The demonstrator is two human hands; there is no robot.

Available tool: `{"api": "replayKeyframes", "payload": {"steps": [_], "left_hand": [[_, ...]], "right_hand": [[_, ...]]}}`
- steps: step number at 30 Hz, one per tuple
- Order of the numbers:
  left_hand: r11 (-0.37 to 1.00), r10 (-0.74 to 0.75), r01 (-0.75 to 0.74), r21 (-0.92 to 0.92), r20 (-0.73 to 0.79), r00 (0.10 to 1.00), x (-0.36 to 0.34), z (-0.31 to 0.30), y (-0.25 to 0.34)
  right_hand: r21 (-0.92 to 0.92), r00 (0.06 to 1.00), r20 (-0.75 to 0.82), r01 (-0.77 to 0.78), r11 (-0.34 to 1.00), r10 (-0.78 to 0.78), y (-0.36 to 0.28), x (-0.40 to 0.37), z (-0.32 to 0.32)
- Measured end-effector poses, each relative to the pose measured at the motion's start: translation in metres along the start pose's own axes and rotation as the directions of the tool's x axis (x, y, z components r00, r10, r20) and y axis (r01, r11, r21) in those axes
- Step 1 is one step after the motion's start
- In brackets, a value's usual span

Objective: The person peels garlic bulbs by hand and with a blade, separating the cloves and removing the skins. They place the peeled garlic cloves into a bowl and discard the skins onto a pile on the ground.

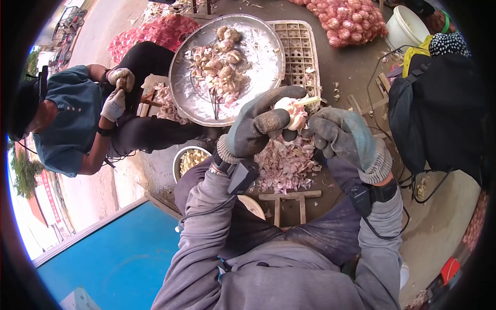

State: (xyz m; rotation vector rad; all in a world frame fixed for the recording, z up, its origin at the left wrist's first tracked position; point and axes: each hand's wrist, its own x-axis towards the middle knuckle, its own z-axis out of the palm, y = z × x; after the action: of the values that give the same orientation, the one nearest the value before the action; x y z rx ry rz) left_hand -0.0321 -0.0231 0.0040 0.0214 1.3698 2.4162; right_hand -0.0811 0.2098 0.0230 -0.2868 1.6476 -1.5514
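Gloved left hand (258, 126) fingers pinch a part-peeled garlic bulb (295, 114); right hand (341, 137) fingers are curled tight against it. Skins (287, 165) are piled below. Whole bulbs (227, 44) remain on the tray (258, 64).

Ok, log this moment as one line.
left hand: grips garlic bulb | right hand: clenched beside bulb | below: peel pile | ahead: metal tray
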Motion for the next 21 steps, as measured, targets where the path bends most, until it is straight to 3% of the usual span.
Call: {"api": "replayKeyframes", "payload": {"steps": [12,16,18,21], "left_hand": [[0.999,-0.029,0.028,0.024,0.046,0.999,-0.005,-0.001,0.003],[0.998,-0.059,0.056,0.038,0.08,0.995,-0.002,-0.004,0.0],[0.998,-0.059,0.058,0.017,0.112,0.992,-0.003,-0.002,0.0],[0.99,-0.127,0.126,0.063,0.021,0.992,-0.002,0.008,0.004]], "right_hand": [[-0.055,0.997,0.06,-0.054,0.997,0.057,-0.008,-0.003,0.0],[0.011,0.998,0.052,-0.044,0.999,0.044,-0.011,-0.004,0.003],[-0.085,0.996,0.053,-0.071,0.994,0.076,-0.005,-0.002,0.001],[-0.243,0.999,-0.024,-0.028,0.97,0.023,-0.002,0.002,0.005]]}}
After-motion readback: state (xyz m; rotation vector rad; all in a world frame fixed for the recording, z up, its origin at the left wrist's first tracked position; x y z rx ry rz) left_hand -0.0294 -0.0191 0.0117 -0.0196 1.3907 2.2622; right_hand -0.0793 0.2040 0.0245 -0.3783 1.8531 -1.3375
